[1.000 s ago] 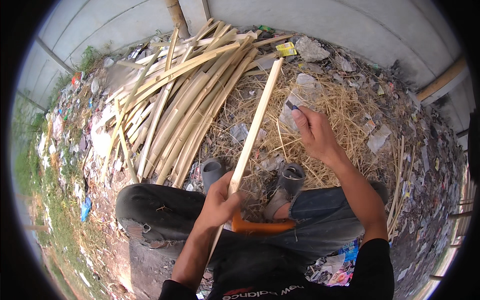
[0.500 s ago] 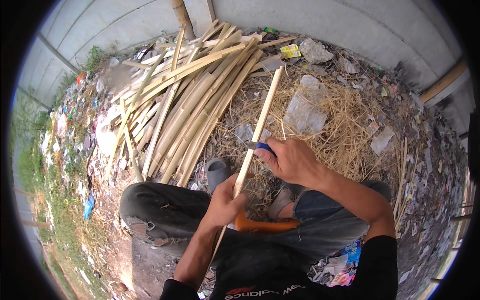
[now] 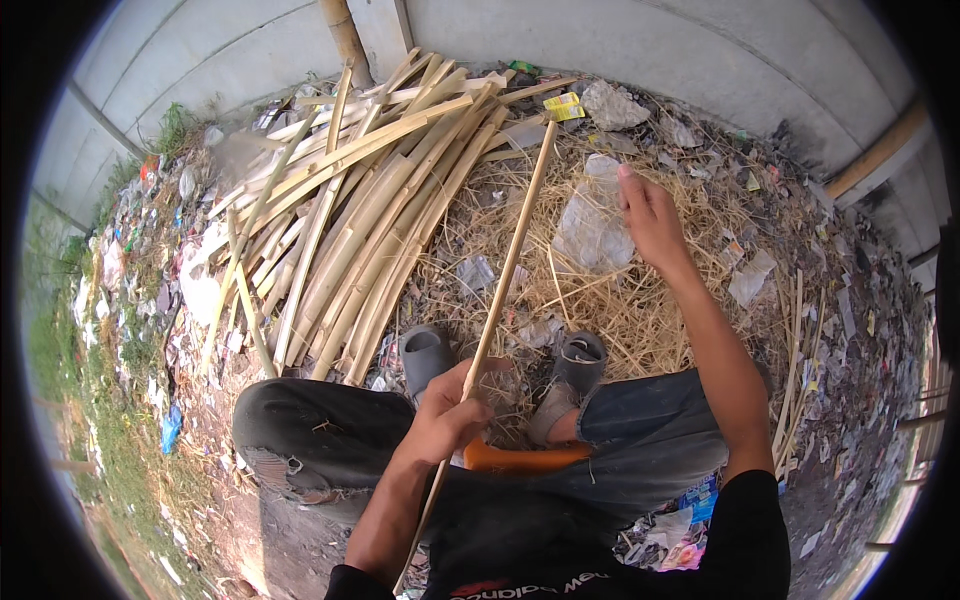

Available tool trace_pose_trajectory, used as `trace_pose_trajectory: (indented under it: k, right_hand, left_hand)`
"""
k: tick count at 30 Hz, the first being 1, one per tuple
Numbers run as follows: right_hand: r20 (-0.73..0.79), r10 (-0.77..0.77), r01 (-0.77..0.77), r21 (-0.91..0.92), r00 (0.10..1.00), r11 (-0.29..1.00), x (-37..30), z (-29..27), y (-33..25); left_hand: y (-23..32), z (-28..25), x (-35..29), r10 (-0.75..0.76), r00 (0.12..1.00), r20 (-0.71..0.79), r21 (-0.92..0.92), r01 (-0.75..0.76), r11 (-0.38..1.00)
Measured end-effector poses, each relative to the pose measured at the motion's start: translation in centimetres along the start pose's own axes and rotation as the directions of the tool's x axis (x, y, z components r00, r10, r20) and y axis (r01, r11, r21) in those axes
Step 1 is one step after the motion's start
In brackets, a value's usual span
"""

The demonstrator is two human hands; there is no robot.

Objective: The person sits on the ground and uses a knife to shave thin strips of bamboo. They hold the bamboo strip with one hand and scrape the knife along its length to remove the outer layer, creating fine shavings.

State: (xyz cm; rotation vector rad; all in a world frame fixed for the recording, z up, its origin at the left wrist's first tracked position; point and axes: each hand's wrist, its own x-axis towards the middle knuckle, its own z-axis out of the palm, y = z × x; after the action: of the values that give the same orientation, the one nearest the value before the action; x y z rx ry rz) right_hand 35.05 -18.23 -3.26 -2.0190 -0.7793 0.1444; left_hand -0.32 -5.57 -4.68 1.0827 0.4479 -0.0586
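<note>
My left hand (image 3: 450,415) is closed around a long, thin bamboo strip (image 3: 517,230). The strip slants from beside my left forearm up and away over the ground, its far end free. My right hand (image 3: 655,220) is raised off the strip, to the right of its upper part and in front of a clear plastic sheet (image 3: 590,230). Its fingers are curled, and whatever they hold is hidden from this view. Pale shavings (image 3: 690,310) lie in a heap below that hand.
A large pile of split bamboo (image 3: 370,230) lies ahead to the left. Grey clogs (image 3: 425,358) are on my feet, with a curved orange object (image 3: 525,458) between my legs. Litter (image 3: 150,290) covers the ground, and a grey wall (image 3: 640,45) stands behind. More thin strips (image 3: 790,360) lie at the right.
My right hand, which held a blue-handled knife against the strip, has lifted away, up and to the right. The knife is out of sight now. My left hand still grips the strip.
</note>
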Motion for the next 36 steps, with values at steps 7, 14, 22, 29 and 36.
trace_pose_trajectory:
  k: [7,14,22,29,36]
  right_hand:
    - [0.353,0.023,-0.167,0.384,0.935,0.908,-5.4,3.3,-5.4]
    - [0.435,-0.131,-0.067,0.411,0.891,0.909,-11.8,8.4,-7.4]
    - [0.372,0.258,-0.453,0.731,0.892,0.511,-5.9,4.7,-5.4]
    - [0.135,0.311,-0.286,0.806,0.941,0.517,-2.3,1.0,-2.8]
    - [0.268,0.212,-0.342,0.724,0.940,0.599,-4.2,1.8,-2.7]
  left_hand:
    - [-0.6,-0.7,0.4,-0.020,0.987,0.161,-0.188,0.051,0.981]
    - [-1.2,-0.1,0.7,-0.098,0.993,0.060,-0.019,0.099,0.995]
    - [-2.7,1.4,0.8,-0.026,0.996,0.083,0.069,0.020,0.997]
    - [-3.5,2.2,0.7,-0.051,0.983,0.177,0.055,0.042,0.998]
    - [-3.1,1.8,0.5,0.051,0.993,0.104,0.024,-0.054,0.998]
